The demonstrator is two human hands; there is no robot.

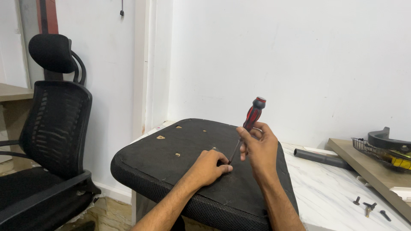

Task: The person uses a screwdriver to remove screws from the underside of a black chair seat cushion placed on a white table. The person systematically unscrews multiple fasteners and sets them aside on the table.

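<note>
Your right hand (258,147) is pinching a screwdriver (248,124) by the lower part of its red-and-black handle, fingers closed around it, and is holding it tilted with the tip pointing down at the seat (171,158). Your left hand (210,166) is lying on the seat's black underside with its fingertips curled together just beside the tip; whether they are pinching a screw there you cannot tell, because the hand is covering the spot and the thin shaft is fading into the dark board. The seat is resting upside down on the white marble bench (325,188), and its near edge is being cut off by the bottom of the frame. Four pale holes are showing in the board, and your hands may be hiding more. On the bench to the right, about four small dark bolts (367,206) are lying in a loose cluster, too small to count surely. One black tube (321,158) is lying behind them, near the wall. One wire basket (376,149) is sitting on a wooden board (372,171) at the right edge, partly cropped, with a black curved part (389,139) over it. One office chair (51,128) is standing at the left, its base out of frame.
</note>
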